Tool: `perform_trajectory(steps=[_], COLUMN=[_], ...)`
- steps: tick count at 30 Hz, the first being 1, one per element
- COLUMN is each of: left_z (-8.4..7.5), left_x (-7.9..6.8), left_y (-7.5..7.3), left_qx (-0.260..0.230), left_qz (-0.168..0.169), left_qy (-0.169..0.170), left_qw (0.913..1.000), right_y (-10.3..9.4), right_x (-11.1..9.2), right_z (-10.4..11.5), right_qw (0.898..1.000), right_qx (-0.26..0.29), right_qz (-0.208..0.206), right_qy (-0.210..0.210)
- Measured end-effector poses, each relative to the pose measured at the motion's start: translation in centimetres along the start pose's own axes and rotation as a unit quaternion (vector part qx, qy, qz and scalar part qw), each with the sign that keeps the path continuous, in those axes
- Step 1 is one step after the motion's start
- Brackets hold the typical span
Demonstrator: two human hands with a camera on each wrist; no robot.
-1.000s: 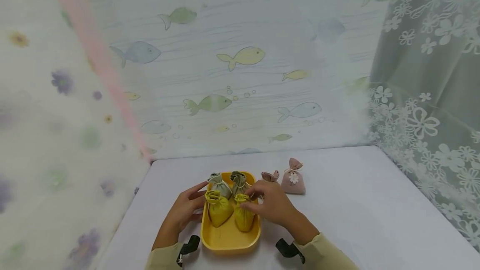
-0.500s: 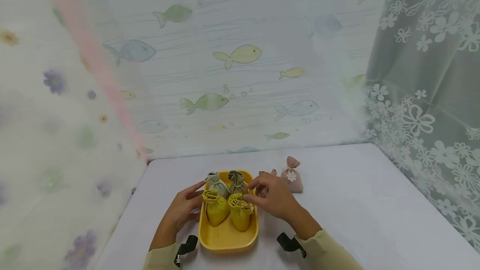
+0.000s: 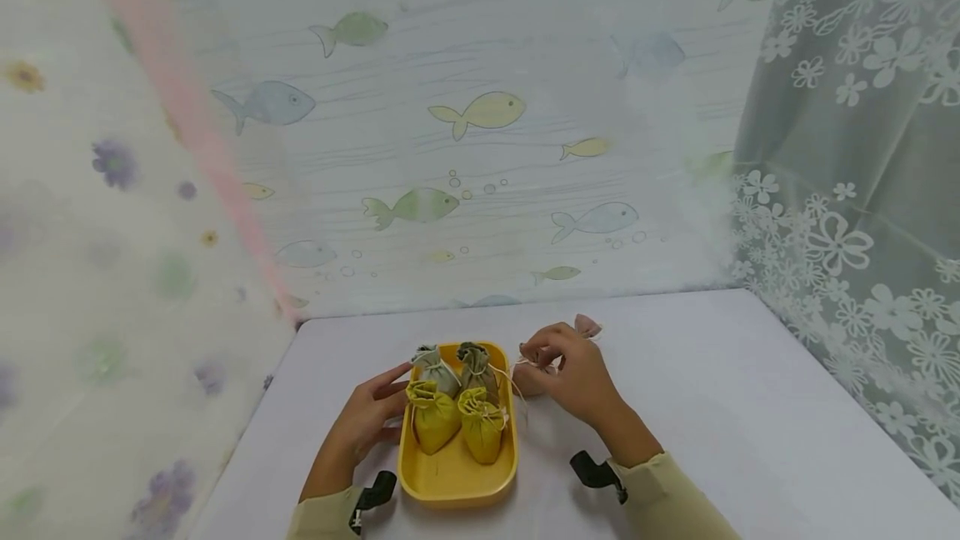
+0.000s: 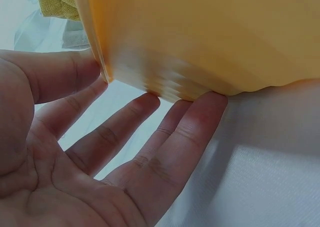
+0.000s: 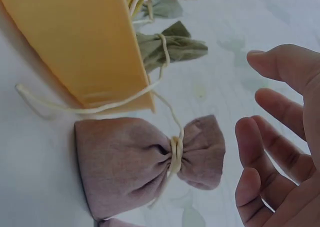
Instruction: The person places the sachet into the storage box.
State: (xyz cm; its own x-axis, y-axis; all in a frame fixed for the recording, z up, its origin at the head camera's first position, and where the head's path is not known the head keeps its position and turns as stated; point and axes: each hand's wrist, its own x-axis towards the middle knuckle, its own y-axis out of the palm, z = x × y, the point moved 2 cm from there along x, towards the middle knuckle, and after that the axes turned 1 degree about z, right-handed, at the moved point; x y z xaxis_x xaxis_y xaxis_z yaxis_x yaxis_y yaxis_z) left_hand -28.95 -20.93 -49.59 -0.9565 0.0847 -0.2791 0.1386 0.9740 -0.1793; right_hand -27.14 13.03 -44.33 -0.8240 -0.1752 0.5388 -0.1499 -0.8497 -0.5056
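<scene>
One right hand [image 3: 576, 373], fingers loosely bent and holding nothing, is near a pink pouch [image 5: 117, 162] standing just below its fingertips, long axis upright, tied neck up. Beyond that hand, a second pink pouch [image 3: 587, 326] is mostly hidden. The left hand [image 3: 363, 423], fingers extended, touches the yellow tray [image 3: 457, 482].

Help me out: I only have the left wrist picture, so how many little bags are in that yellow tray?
Observer: The head view shows four in the tray: two yellow bags, a pale grey-green bag and an olive bag.
Visitor: Is the other hand holding anything?
Observer: No, the right hand is empty, its fingers apart from a pink bag beside the tray.
Visitor: Anything hanging out of the tray?
Observer: Yes, a cream cord hangs over its side.
</scene>
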Motion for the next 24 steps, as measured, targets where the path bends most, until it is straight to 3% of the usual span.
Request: perform_trajectory(steps=[12,17,24], left_z=[0.1,0.2,0.2], left_x=[0.0,0.1,0.0], left_y=[0.0,0.0,-0.1], left_qx=[-0.001,-0.001,-0.004], left_qz=[0.004,0.006,0.006], left_qy=[0.004,0.006,0.004], left_qw=[1.0000,1.0000,1.0000], right_y=[0.0,0.5,1.4], right_x=[-0.2,-0.3,-0.5], right_z=[-1.8,-2.7,-3.2], right_qw=[0.995,0.987,0.974], right_qx=[-0.027,-0.046,-0.060], right_qz=[0.017,0.017,-0.013], right_qy=[0.096,0.151,0.217])
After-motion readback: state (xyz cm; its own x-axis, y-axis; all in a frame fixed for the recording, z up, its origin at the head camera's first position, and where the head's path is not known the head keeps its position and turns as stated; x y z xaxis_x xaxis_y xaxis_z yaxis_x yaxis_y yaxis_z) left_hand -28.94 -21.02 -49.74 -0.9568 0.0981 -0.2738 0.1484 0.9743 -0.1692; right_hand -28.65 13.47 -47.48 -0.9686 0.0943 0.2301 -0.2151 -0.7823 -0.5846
